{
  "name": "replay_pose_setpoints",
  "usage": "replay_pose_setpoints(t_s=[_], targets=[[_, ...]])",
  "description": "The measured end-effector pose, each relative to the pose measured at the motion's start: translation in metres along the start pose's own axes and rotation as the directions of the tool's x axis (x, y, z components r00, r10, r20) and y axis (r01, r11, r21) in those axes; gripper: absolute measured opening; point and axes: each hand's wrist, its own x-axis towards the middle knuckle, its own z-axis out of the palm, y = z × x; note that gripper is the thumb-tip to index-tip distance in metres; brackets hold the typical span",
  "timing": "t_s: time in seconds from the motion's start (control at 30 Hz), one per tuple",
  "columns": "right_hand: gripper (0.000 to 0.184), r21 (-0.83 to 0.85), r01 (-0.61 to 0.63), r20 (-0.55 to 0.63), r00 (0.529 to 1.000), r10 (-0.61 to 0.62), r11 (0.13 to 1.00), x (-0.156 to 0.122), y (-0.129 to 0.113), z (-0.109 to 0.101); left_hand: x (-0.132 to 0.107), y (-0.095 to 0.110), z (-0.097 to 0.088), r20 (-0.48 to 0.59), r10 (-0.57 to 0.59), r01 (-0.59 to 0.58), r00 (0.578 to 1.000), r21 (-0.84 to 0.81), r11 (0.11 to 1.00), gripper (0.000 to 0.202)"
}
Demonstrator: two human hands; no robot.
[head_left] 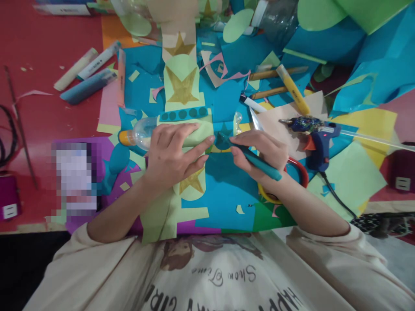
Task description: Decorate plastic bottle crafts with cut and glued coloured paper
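Plastic bottle (142,131), lying on its side with its orange cap to the left, sits just beyond the person's cream shirt on a spread of blue paper (223,198), its body wrapped in pale green paper. The left hand (175,151) lies flat and open on the wrap, pressing rather than gripping. The right hand (259,153) is closed round a teal pen (261,164), whose tip rests at a small blue star (223,139) just past the left fingertips. The build looks well on — the near wing (192,181) already bears a gold star, a strip of blue dots (183,114) runs along the far side, and the far wing (182,86) has a larger gold star — while the blue star seems the detail in hand. Right of the wrist lie scissors (300,170), partly hidden, and a blue glue gun (317,142). Farther off, glue sticks (86,71) rest on the red table (39,108).
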Motion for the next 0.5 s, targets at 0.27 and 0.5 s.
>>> replay_pose_setpoints(t_s=[0.27, 0.5], targets=[[0.018, 0.007, -0.016, -0.012, 1.0, 0.016, 1.0, -0.0012, 0.0017, 0.0015, 0.0013, -0.0002, -0.0017, 0.049, -0.035, 0.035, 0.998, -0.003, 0.999, 0.032], [0.012, -0.026, 0.002, -0.011, 1.0, -0.002, 1.0, 0.0001, 0.0017, -0.0003, 0.0015, -0.0003, 0.0017, -0.132, 0.103, -0.095, 0.986, 0.065, 0.993, 0.034]])
